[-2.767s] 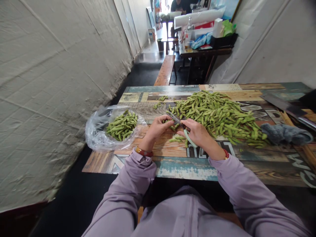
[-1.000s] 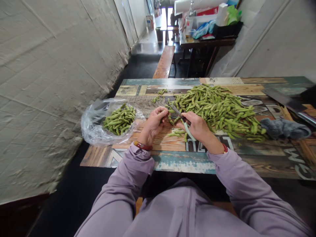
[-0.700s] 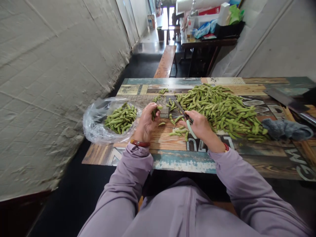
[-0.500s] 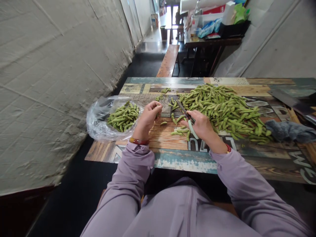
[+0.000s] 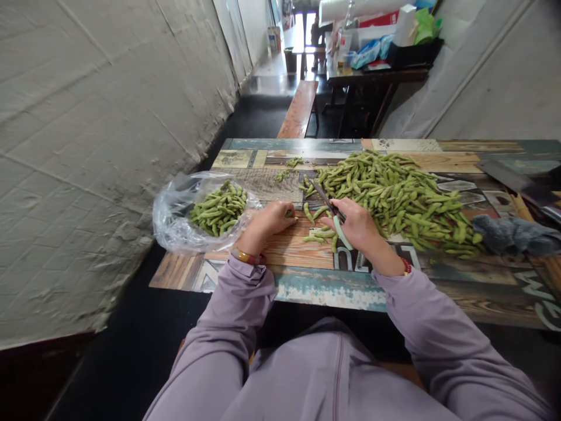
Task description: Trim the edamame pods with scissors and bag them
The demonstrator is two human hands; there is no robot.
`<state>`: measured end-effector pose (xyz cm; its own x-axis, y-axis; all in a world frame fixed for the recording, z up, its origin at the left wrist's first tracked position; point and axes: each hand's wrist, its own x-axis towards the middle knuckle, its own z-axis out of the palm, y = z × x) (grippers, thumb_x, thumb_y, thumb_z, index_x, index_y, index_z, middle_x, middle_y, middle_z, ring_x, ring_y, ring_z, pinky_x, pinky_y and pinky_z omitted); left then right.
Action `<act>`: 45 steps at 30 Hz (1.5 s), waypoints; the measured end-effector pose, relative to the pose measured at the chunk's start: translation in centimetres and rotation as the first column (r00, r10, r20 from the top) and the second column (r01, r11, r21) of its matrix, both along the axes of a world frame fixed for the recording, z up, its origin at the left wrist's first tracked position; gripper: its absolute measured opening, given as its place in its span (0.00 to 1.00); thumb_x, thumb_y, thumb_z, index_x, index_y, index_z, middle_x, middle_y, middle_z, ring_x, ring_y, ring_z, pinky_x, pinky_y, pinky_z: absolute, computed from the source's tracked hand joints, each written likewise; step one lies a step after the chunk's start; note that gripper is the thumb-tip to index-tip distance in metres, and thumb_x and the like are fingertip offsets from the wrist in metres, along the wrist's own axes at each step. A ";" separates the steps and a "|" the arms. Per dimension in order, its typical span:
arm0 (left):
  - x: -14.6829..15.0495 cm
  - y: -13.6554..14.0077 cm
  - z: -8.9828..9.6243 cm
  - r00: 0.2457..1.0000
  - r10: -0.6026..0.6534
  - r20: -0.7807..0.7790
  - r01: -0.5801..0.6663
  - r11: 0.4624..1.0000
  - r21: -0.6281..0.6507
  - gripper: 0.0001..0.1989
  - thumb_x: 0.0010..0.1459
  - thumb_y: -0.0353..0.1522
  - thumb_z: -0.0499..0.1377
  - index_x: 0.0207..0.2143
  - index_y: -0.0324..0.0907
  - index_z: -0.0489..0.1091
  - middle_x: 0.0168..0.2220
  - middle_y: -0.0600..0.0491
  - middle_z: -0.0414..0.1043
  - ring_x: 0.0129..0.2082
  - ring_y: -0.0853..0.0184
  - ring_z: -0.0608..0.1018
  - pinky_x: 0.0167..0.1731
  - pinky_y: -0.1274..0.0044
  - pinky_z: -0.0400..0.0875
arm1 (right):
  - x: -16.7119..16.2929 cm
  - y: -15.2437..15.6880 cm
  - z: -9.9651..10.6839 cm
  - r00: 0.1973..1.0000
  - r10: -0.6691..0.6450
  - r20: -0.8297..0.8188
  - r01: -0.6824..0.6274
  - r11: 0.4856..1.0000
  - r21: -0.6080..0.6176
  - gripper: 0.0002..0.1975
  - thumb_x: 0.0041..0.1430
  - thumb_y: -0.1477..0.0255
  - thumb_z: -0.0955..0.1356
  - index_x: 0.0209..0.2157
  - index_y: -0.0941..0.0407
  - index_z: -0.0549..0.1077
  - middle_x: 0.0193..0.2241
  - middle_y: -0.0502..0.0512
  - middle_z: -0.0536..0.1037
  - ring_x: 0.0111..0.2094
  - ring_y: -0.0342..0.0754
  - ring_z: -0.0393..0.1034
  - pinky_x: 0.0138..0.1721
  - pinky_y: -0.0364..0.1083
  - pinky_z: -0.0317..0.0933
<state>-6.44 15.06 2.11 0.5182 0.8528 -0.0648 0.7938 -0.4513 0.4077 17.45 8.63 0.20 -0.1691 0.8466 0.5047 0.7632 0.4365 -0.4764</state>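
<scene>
My left hand (image 5: 277,217) is low over the table, thumb and fingertips pinched around an edamame pod that they mostly hide. Scissors (image 5: 322,193) with a pale green handle are gripped in my right hand (image 5: 353,219), their dark blades pointing up and left. Several loose edamame pods (image 5: 323,233) lie on the wood beneath the scissors. A large heap of edamame pods (image 5: 390,193) spreads behind and to the right of my right hand. Left of my left hand, a clear plastic bag (image 5: 169,213) lies open with a smaller pile of pods (image 5: 219,207) in it.
The patchwork wooden table (image 5: 298,286) carries small green trimmings (image 5: 283,175) toward its far side. At the right are a grey cloth (image 5: 517,234) and a wide cleaver-like blade (image 5: 511,178). A rough white wall (image 5: 109,146) runs along the left. A bench (image 5: 299,108) stands beyond.
My left hand has come down to the table and closed on the single pod that lay there. My right hand and the scissors have barely moved.
</scene>
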 end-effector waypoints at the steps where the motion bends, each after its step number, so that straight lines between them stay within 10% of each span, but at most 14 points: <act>1: 0.2 0.0 -0.3 1.000 -0.005 0.003 0.005 1.000 0.014 0.06 0.54 0.33 0.59 0.32 0.41 0.74 0.30 0.50 0.75 0.30 0.65 0.71 0.31 0.76 0.61 | 0.0 0.0 -0.1 1.000 0.002 -0.005 -0.002 1.000 0.000 0.18 0.61 0.61 0.70 0.48 0.58 0.75 0.41 0.63 0.80 0.42 0.58 0.76 0.43 0.53 0.70; 7: 1.2 -0.1 -0.4 0.966 0.053 0.253 -0.052 0.999 -0.008 0.06 0.56 0.31 0.57 0.28 0.39 0.70 0.28 0.51 0.71 0.28 0.67 0.69 0.32 0.76 0.61 | 0.0 0.0 -0.2 1.000 0.008 -0.012 -0.007 1.000 0.024 0.18 0.62 0.60 0.69 0.47 0.58 0.75 0.40 0.63 0.80 0.42 0.59 0.77 0.42 0.53 0.70; 12: 1.6 -0.8 1.3 0.670 0.201 0.715 0.070 0.941 -0.330 0.12 0.57 0.39 0.60 0.30 0.38 0.69 0.27 0.55 0.71 0.24 0.74 0.66 0.26 0.81 0.59 | -0.1 0.0 0.1 1.000 0.006 -0.011 -0.006 1.000 0.016 0.17 0.60 0.62 0.71 0.46 0.57 0.76 0.39 0.62 0.80 0.41 0.57 0.77 0.42 0.53 0.70; 19: 2.3 -1.3 1.1 0.367 0.502 0.783 0.201 0.779 -0.593 0.14 0.50 0.37 0.68 0.33 0.38 0.70 0.24 0.55 0.72 0.19 0.78 0.65 0.17 0.84 0.51 | -0.1 0.0 -0.1 0.999 0.029 -0.015 -0.029 1.000 -0.009 0.18 0.58 0.64 0.73 0.48 0.56 0.75 0.40 0.61 0.79 0.41 0.57 0.76 0.43 0.52 0.70; 30: 2.8 -1.6 1.2 0.264 0.530 0.806 0.220 0.780 -0.586 0.13 0.49 0.34 0.69 0.32 0.39 0.69 0.26 0.55 0.75 0.18 0.78 0.67 0.15 0.85 0.52 | -0.4 -0.6 0.8 0.997 0.075 0.030 -0.071 0.991 -0.116 0.20 0.56 0.64 0.73 0.49 0.56 0.74 0.42 0.60 0.78 0.42 0.56 0.76 0.44 0.51 0.70; 45: 3.0 -1.8 1.7 0.369 0.503 0.782 0.238 0.762 -0.602 0.15 0.47 0.38 0.71 0.29 0.38 0.71 0.25 0.53 0.76 0.22 0.74 0.73 0.23 0.82 0.65 | -0.2 -0.2 0.8 0.981 0.194 0.014 -0.192 0.979 -0.069 0.17 0.58 0.66 0.73 0.47 0.56 0.74 0.39 0.60 0.79 0.42 0.54 0.75 0.43 0.50 0.69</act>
<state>-3.40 13.23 3.83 0.4521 0.8840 -0.1189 -0.1812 0.2216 0.9582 17.21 8.45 1.03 -0.3425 0.8286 0.4428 0.6777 0.5443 -0.4944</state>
